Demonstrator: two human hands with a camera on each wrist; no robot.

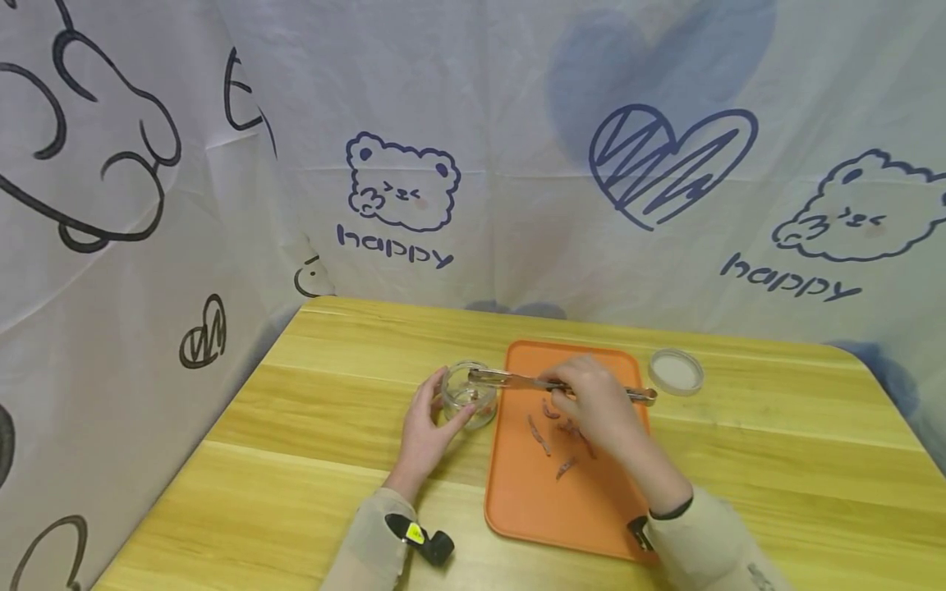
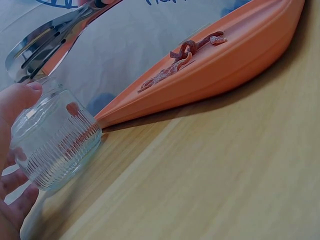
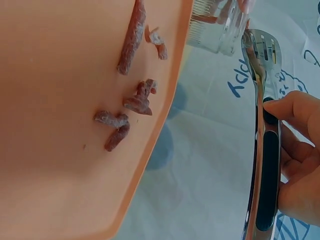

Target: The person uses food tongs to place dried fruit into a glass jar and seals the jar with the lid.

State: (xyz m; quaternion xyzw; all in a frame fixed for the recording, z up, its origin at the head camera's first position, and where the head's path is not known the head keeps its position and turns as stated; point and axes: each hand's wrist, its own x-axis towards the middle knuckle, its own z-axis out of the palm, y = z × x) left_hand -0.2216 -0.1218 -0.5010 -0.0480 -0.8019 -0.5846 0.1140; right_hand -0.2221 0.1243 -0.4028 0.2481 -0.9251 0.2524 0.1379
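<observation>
My left hand (image 1: 427,431) holds a clear ribbed glass jar (image 2: 62,145) on the table, left of an orange tray (image 1: 547,521). Reddish pieces show through the jar's glass. In my right hand (image 1: 594,402) is a pair of metal tongs (image 3: 270,175) with dark grip panels. The slotted head of the tongs is right at the jar's mouth, its jaws close together. I cannot tell whether a piece is between them. Several reddish-brown dried strips (image 3: 132,40), dusted whitish, lie on the tray, some straight and some curled.
A round, pale lid (image 1: 676,372) lies on the wooden table (image 1: 296,460) to the right of the tray. Behind and to the left hangs a white cloth (image 1: 502,271) with drawn bears and hearts.
</observation>
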